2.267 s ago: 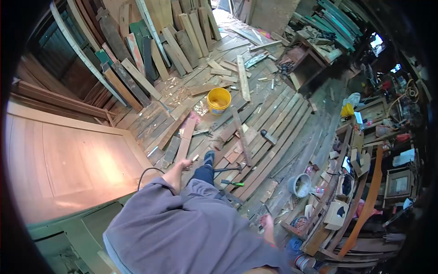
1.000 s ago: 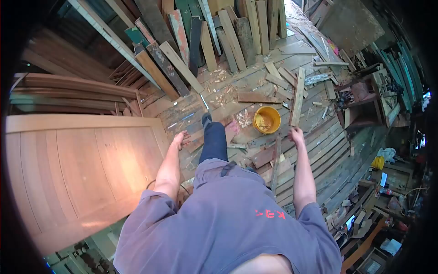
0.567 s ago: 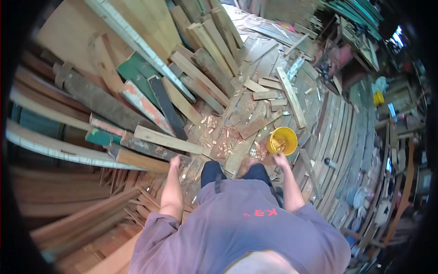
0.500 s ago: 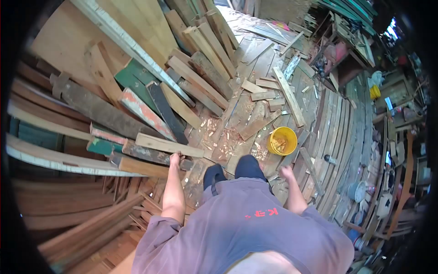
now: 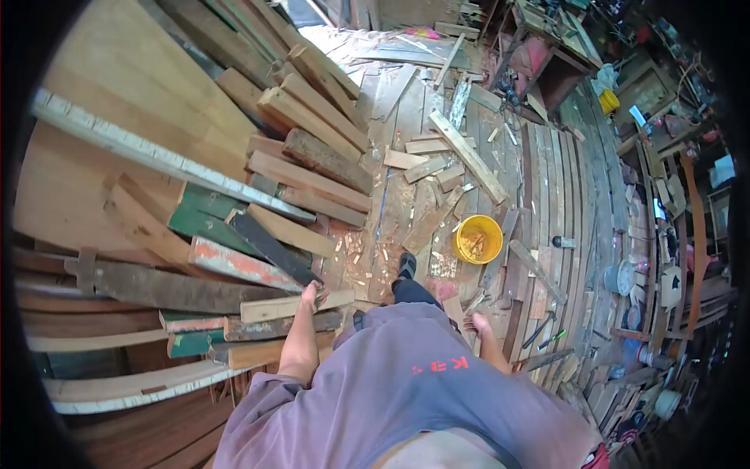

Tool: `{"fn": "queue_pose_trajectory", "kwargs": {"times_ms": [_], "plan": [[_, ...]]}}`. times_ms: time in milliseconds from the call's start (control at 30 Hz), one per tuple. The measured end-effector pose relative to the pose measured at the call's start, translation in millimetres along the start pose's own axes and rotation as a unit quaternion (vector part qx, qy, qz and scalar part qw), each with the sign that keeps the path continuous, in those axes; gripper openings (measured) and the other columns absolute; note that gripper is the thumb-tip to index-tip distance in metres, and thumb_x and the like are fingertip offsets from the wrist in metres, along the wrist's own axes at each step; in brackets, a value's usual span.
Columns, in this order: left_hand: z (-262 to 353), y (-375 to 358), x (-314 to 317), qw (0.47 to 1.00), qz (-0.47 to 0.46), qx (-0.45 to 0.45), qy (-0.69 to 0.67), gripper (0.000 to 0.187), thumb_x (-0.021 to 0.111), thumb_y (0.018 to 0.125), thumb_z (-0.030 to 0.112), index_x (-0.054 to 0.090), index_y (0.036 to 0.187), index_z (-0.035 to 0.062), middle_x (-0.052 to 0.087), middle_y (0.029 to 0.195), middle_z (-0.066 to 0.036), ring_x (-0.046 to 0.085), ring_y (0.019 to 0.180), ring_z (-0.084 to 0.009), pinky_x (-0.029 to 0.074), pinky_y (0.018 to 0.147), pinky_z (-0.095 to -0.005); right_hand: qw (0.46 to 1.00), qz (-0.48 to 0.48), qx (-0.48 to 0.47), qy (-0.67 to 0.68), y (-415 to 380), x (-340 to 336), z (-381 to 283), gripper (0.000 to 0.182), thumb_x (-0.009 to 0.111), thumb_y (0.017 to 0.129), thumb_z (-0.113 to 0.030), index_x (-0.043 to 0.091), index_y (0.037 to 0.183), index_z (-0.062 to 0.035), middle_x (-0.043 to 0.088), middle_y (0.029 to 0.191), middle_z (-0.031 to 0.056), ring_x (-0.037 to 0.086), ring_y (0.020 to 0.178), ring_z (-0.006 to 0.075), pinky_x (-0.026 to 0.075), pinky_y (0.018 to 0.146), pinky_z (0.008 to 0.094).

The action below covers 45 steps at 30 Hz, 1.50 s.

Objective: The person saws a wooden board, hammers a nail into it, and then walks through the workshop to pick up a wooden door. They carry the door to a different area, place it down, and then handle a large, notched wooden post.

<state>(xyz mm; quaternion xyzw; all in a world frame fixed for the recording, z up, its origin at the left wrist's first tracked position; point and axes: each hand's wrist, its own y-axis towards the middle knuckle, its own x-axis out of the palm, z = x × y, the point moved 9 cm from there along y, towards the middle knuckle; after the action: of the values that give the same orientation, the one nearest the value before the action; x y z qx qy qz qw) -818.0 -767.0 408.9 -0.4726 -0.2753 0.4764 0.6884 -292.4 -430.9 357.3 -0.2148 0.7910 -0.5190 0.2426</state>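
My left hand (image 5: 312, 296) is over the pale wooden board (image 5: 266, 310), close to the lower end of a black plank (image 5: 273, 250). Its fingers look loosely extended; whether they press on the board is too small to tell. My right hand (image 5: 476, 322) hangs by my side above the floor, fingers loosely apart with nothing in them. Beyond it a yellow bucket (image 5: 497, 231) holds wood scraps. A red-and-white painted plank (image 5: 234, 262) and a green one (image 5: 205, 217) lean beside the black plank.
Stacked timber (image 5: 328, 184) and a large plywood sheet (image 5: 141, 109) line the left. Loose offcuts (image 5: 469, 156) and wood chips lie on the plank floor (image 5: 555, 203). A hammer-like tool (image 5: 539, 330) rests at right. Cluttered shelves (image 5: 672, 273) stand farther right.
My view has turned and moved forward; a foot now shows in front. My left hand has shifted from the pale board's end toward the black plank. My right hand's fingers have loosened.
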Motion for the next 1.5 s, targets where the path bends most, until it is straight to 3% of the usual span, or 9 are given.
{"fn": "queue_pose_trajectory", "kwargs": {"times_ms": [200, 300, 533, 733, 800, 900, 1133, 1233, 1500], "plan": [[85.3, 38.5, 49.3, 0.990, 0.014, -0.025, 0.139, 0.024, 0.052, 0.087, 0.029, 0.059, 0.100, 0.0108, 0.062, 0.096, -0.003, 0.061, 0.087, -0.0202, 0.049, 0.079, -0.0366, 0.998, 0.006, -0.037, 0.054, -6.1, 10.7, -87.3, 0.027, 0.054, 0.087, -0.022, 0.054, 0.107, -0.0032, 0.066, 0.087, 0.0135, 0.064, 0.066, 0.0226, 0.051, 0.056, 0.0358], [170.1, 43.0, 97.8, 0.982, -0.035, 0.097, 0.157, 0.029, 0.053, 0.089, 0.034, 0.059, 0.104, 0.0087, 0.063, 0.098, -0.005, 0.061, 0.089, -0.0181, 0.049, 0.077, -0.0356, 0.999, 0.040, -0.029, 0.015, 34.2, -6.9, -116.8, 0.031, 0.051, 0.089, -0.025, 0.055, 0.110, -0.0038, 0.067, 0.087, 0.0127, 0.064, 0.064, 0.0230, 0.053, 0.058, 0.0372], [286.1, 93.2, 159.9, 0.979, -0.047, 0.128, 0.153, 0.030, 0.064, 0.087, 0.042, 0.059, 0.086, 0.0118, 0.058, 0.079, -0.006, 0.059, 0.068, -0.0183, 0.050, 0.060, -0.0371, 0.988, 0.088, -0.117, -0.043, 73.1, 9.1, -312.2, 0.024, 0.055, 0.089, -0.024, 0.060, 0.101, -0.0033, 0.067, 0.081, 0.0104, 0.063, 0.061, 0.0189, 0.052, 0.054, 0.0327], [315.5, 217.0, 200.0, 0.996, -0.042, -0.002, 0.077, 0.041, 0.067, 0.084, 0.044, 0.053, 0.097, 0.0068, 0.053, 0.084, -0.007, 0.057, 0.075, -0.0230, 0.048, 0.060, -0.0413, 0.986, 0.035, -0.150, -0.068, 109.1, 51.3, -466.4, 0.022, 0.056, 0.091, -0.022, 0.059, 0.100, -0.0020, 0.065, 0.082, 0.0098, 0.062, 0.062, 0.0188, 0.050, 0.051, 0.0325], [358.5, 216.4, 222.9, 0.989, 0.047, 0.007, 0.140, 0.038, 0.064, 0.085, 0.043, 0.058, 0.090, 0.0068, 0.058, 0.075, -0.007, 0.059, 0.064, -0.0202, 0.046, 0.053, -0.0330, 0.988, 0.069, -0.130, -0.044, 126.8, 44.4, -495.6, 0.022, 0.056, 0.090, -0.021, 0.057, 0.100, -0.0010, 0.064, 0.080, 0.0104, 0.062, 0.062, 0.0197, 0.050, 0.048, 0.0331], [411.9, 257.8, 269.2, 0.984, -0.028, 0.005, 0.177, 0.047, 0.064, 0.084, 0.049, 0.057, 0.105, 0.0074, 0.056, 0.080, -0.006, 0.054, 0.068, -0.0216, 0.048, 0.062, -0.0393, 0.992, 0.094, -0.081, -0.018, 127.1, 25.0, -523.7, 0.024, 0.058, 0.089, -0.022, 0.056, 0.100, -0.0015, 0.063, 0.081, 0.0106, 0.062, 0.061, 0.0201, 0.050, 0.048, 0.0338], [564.1, 372.8, 340.2, 0.971, -0.130, 0.036, 0.196, 0.037, 0.065, 0.086, 0.042, 0.060, 0.102, 0.0091, 0.061, 0.078, -0.005, 0.058, 0.073, -0.0184, 0.048, 0.061, -0.0337, 0.980, 0.158, -0.075, 0.091, 98.5, 1.8, -622.3, 0.025, 0.049, 0.091, -0.014, 0.058, 0.109, 0.0005, 0.064, 0.078, 0.0117, 0.061, 0.054, 0.0215, 0.050, 0.045, 0.0351], [657.1, 320.8, 366.0, 0.980, -0.074, 0.109, 0.146, 0.031, 0.073, 0.082, 0.035, 0.061, 0.089, 0.0079, 0.060, 0.074, -0.003, 0.056, 0.059, -0.0153, 0.047, 0.052, -0.0309, 0.982, 0.153, -0.071, 0.090, 143.8, 4.0, -638.2, 0.023, 0.048, 0.090, -0.013, 0.060, 0.105, -0.0003, 0.064, 0.077, 0.0098, 0.061, 0.055, 0.0211, 0.048, 0.045, 0.0333], [770.9, 320.9, 422.9, 0.988, -0.093, 0.083, 0.096, 0.032, 0.074, 0.082, 0.036, 0.061, 0.099, 0.0127, 0.058, 0.089, -0.001, 0.057, 0.079, -0.0135, 0.047, 0.069, -0.0290, 0.965, 0.089, -0.083, 0.231, 221.6, 66.0, -792.1, 0.021, 0.052, 0.092, -0.018, 0.057, 0.103, -0.0015, 0.064, 0.083, 0.0105, 0.062, 0.063, 0.0212, 0.052, 0.056, 0.0328]]}}
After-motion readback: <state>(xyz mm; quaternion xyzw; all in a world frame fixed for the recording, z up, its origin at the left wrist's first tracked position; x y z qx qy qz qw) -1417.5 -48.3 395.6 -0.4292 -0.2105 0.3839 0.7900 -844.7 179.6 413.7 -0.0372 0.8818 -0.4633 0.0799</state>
